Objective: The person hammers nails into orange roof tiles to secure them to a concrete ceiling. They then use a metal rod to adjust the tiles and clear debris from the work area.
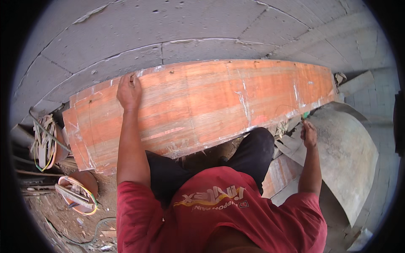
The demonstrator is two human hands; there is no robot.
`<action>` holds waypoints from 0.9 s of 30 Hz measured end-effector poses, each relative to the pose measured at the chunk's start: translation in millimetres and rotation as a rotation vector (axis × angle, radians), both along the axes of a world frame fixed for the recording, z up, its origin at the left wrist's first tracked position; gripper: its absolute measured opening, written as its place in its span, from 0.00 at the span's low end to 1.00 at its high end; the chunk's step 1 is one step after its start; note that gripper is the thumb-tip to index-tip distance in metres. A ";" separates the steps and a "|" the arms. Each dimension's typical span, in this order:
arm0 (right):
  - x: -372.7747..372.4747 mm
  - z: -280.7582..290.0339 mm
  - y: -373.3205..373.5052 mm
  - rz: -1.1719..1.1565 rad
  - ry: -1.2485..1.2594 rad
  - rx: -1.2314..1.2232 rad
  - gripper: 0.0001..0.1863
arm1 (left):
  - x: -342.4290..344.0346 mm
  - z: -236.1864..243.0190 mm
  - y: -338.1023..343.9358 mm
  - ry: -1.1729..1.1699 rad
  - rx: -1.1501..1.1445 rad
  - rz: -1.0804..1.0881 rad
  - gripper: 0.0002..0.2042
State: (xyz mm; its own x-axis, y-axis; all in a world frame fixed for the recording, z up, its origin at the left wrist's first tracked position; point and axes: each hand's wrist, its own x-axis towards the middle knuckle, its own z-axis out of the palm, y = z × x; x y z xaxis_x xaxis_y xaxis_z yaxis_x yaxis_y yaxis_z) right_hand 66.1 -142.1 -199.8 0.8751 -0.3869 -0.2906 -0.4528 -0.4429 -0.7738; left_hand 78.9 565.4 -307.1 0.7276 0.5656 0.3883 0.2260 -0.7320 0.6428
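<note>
Long orange wooden panel (202, 99) seems being steadied, next needing firm pressure, left hand (129, 92) fisted at its far edge, state of right hand (309, 134) unclear.

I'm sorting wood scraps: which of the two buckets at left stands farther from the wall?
The lower bucket in the picture, below the left end of the plywood board; the other bucket sits higher, closer to the wall.

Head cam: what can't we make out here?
Head view: whether the left hand pinches anything; its curled grip hides it.
Head view: what the green item by the right hand is; too small.
Head view: inside the nearer bucket; wood scraps cover its bottom.
</note>
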 end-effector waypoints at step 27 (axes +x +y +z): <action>19.9 -63.9 15.1 0.587 -0.118 -0.756 0.28 | -26.3 39.9 15.1 0.443 0.133 0.055 0.12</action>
State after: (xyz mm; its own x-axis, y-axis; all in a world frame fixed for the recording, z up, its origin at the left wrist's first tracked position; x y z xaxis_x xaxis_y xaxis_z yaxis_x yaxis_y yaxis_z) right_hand 86.0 -127.0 -263.6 0.9964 0.0733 -0.0418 0.0626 -0.9740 -0.2179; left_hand 52.7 580.4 -267.2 0.8098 0.5746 0.1184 0.4987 -0.7805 0.3770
